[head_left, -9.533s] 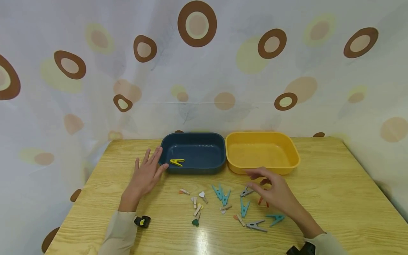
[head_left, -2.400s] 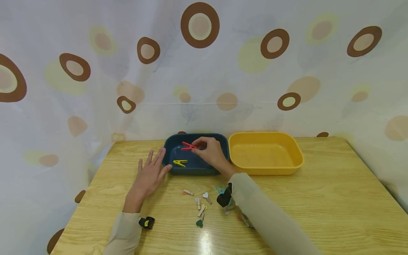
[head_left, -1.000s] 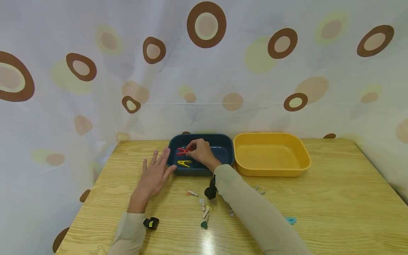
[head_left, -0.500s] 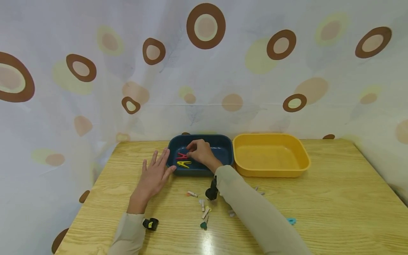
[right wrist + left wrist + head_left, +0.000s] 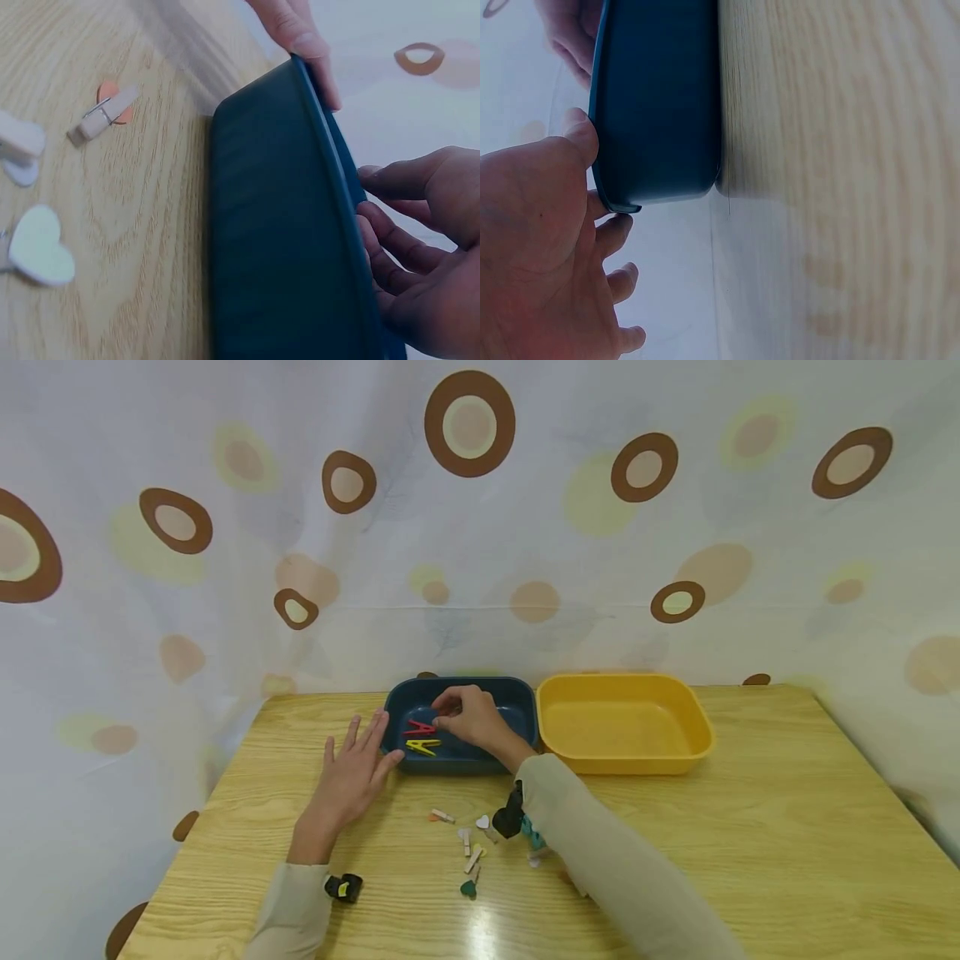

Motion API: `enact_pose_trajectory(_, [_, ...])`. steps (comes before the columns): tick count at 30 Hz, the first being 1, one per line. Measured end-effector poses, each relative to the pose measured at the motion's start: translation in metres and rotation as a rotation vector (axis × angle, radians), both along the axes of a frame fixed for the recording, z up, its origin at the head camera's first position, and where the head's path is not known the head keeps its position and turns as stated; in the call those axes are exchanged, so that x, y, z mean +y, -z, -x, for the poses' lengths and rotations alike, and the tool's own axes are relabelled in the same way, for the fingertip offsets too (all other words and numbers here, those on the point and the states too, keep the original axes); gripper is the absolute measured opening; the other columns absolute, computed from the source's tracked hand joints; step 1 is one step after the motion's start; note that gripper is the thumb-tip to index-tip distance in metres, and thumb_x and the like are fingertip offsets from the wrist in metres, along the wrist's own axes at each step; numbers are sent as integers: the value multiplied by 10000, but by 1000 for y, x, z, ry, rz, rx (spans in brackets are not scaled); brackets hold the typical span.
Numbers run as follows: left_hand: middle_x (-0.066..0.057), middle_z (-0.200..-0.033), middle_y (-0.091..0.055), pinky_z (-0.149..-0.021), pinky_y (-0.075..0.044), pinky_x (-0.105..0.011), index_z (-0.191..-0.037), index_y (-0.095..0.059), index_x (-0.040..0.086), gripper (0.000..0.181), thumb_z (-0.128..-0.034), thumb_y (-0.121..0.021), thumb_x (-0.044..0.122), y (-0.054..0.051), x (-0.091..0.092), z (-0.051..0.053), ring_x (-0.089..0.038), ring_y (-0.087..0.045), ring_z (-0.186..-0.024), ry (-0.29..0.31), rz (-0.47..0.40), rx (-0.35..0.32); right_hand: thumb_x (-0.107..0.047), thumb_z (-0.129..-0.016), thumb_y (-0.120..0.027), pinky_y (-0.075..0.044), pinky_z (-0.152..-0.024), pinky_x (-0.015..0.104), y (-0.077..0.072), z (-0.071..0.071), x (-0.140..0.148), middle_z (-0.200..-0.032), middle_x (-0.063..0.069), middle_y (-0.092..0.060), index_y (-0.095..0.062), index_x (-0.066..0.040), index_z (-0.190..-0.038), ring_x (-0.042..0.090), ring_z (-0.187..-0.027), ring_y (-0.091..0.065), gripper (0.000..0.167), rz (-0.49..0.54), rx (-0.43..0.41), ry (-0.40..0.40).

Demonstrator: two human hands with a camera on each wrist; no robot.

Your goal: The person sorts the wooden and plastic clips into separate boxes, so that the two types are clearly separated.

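My left hand (image 5: 347,783) rests its spread fingers on the left end of the dark blue tray (image 5: 457,767); in the left wrist view the thumb and fingers of that hand (image 5: 555,232) touch the rim of the tray (image 5: 660,97). Inside the tray lie a red clothespin (image 5: 420,727) and, just in front of it, a yellow one (image 5: 423,747). My right hand (image 5: 476,718) is over the tray, right of the red clothespin, fingers bent loosely with a gap to the thumb. From the right wrist, the far wall of the tray (image 5: 277,217) hides some fingertips of this hand (image 5: 427,247).
A yellow tray (image 5: 626,766) stands beside the blue one. Small wooden clips with hearts, among them a green heart (image 5: 468,888) and a white heart (image 5: 482,821), lie on the table (image 5: 390,893). Teal clothespins (image 5: 531,832) are partly behind my right wrist and sleeve. A patterned cloth hangs behind.
The red clothespin was brought into the blue tray by my right hand, lowered beside the yellow one and let go. My left hand has kept its place on the tray's end.
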State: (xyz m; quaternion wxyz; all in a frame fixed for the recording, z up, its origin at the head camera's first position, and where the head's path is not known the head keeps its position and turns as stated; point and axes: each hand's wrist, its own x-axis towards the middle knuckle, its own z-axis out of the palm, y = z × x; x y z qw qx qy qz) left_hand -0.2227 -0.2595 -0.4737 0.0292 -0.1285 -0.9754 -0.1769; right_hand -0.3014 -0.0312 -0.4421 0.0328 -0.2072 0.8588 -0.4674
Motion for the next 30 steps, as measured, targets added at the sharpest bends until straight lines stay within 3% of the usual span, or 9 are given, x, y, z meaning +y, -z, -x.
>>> enact_pose_trajectory(12, [-106, -1703, -173, -1150, -40, -746, -1654, -165, 89, 726, -1100, -347, 522, -2, 0, 1, -418, -82, -1557, 6, 8, 14, -116, -946, -752, -576, -788, 319, -22, -22, 36, -1119, 124, -730, -738, -57, -1138, 219, -917, -703, 201, 7, 89, -63])
enact_pose_trajectory(19, [-92, -1704, -169, -1152, -43, -743, -1653, -171, 88, 718, -1101, -368, 504, 0, 0, -2, -409, -84, -1559, -1, 2, 1, -144, -952, -748, -564, -793, 325, -34, -36, 55, -1107, 45, -728, -736, -81, -1156, 204, -932, -684, 214, 8, 119, -87])
enact_pose_trajectory(30, [-79, -1705, -156, -1152, -38, -748, -1654, -165, 90, 716, -1101, -392, 485, -3, 0, -1, -403, -85, -1560, 6, 0, 6, -158, -960, -743, -566, -789, 395, -43, -61, 83, -1109, 35, -709, -725, -92, -1179, 185, -942, -670, 230, 50, 144, -95])
